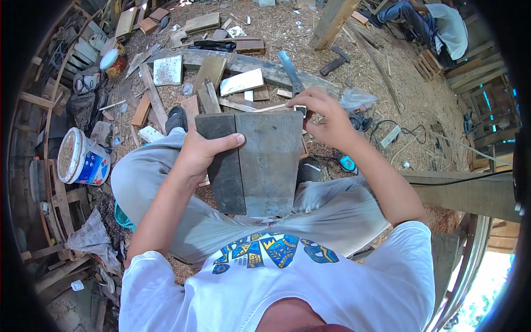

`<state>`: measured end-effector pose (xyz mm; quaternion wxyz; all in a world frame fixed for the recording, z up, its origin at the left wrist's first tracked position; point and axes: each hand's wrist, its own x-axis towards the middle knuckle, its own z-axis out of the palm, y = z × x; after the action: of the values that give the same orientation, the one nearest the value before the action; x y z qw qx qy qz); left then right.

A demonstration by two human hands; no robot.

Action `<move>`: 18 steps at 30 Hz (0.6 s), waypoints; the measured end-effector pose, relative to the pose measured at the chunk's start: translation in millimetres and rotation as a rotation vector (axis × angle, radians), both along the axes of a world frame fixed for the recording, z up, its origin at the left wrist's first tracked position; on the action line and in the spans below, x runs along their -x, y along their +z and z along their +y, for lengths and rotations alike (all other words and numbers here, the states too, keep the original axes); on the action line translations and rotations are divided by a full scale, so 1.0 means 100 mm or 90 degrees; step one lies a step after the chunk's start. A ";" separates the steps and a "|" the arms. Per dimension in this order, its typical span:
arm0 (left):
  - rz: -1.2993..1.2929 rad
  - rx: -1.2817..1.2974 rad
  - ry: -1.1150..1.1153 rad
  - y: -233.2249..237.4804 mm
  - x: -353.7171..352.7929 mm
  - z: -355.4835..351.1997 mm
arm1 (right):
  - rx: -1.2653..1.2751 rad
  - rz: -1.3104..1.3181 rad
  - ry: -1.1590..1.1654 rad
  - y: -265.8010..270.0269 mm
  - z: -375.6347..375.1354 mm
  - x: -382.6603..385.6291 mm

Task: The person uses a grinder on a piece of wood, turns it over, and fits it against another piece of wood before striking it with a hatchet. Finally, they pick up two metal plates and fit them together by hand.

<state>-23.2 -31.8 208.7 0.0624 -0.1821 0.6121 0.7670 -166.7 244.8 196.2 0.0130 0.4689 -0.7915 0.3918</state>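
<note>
A tapered wooden panel [269,160], made of a dark strip and a wider grey board side by side, is held over my lap between my legs. My left hand [207,148] grips its left side, thumb flat on the front and fingers hidden behind. At the upper right corner, my right hand [326,117] is closed with bent fingers around a small square piece [300,109] with a pale rim and dark middle. Just beyond that hand, a tool with a blue-grey blade [287,67] and dark handle lies against a long timber beam [243,65].
Wood offcuts [241,82] and shavings litter the ground ahead. A hammer [335,60] lies farther off near a wooden post [333,23]. White bucket [83,156] stands left; power strip [390,136] and cords lie right. Another person [437,27] sits at upper right.
</note>
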 end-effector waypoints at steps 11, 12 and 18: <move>-0.125 -0.036 -0.010 -0.17 0.01 -0.06 | -0.019 -0.123 0.003 -0.28 -0.10 -0.07; -0.125 -0.034 -0.010 -0.21 0.02 -0.07 | -0.016 -0.124 0.004 -0.29 -0.12 -0.07; -0.154 -0.069 -0.020 -0.23 0.03 -0.10 | -0.013 -0.120 0.004 -0.36 -0.12 -0.05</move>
<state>-26.7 -41.9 186.1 0.1577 -0.2602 0.5602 0.7704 -161.7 233.1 160.2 -0.0677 0.4324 -0.7917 0.4262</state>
